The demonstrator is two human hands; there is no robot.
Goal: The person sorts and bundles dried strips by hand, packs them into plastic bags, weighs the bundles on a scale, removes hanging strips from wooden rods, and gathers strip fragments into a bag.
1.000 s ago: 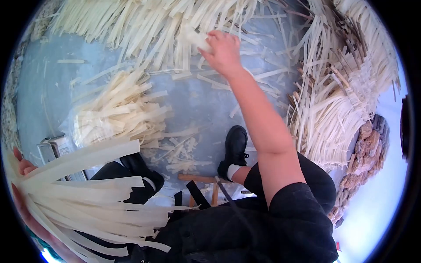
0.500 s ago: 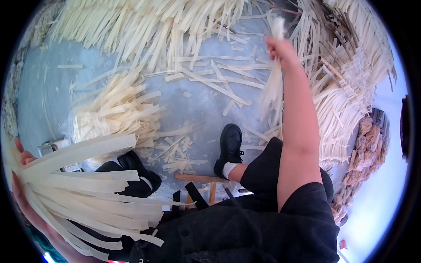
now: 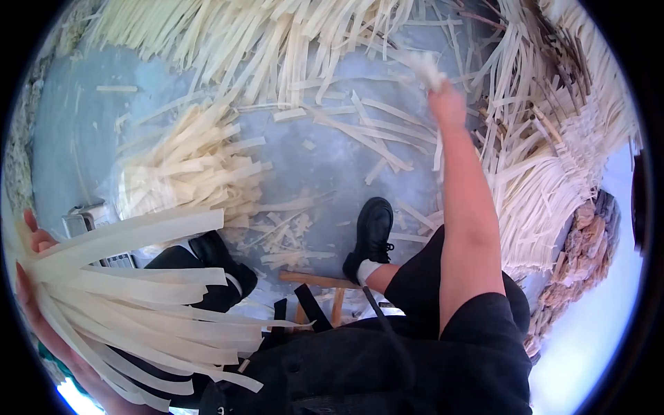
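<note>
The hands are well apart, one on each side of the pale bundle [image 3: 197,169] that lies on the grey floor [image 3: 304,162]. To the left of that bundle and toward the body, the left hand [image 3: 40,242] is clamped round the gathered end of the fanned strips [image 3: 152,287]. Their long axis runs from that grip rightward across the near side of the bundle, the free ends spreading over the lap and sloping somewhat toward the torso. Beyond the bundle and well to its right, the right hand [image 3: 448,104] is closed on a pale tuft [image 3: 427,69], which points away from the wrist; motion blur hides how its fingers sit and how much they hold. In this view the left hand is the nearer to the bundle, and the fanned strips lie wholly on the left hand's side, far from the right. Farther out than the bundle hangs a long fringe [image 3: 228,38]; well to its right, past the right forearm [image 3: 474,200], stands a dense layer of strips [image 3: 539,197]. Small scraps [image 3: 287,235] lie just on the bundle's near right side, between it and the right shoe [image 3: 373,232].
</note>
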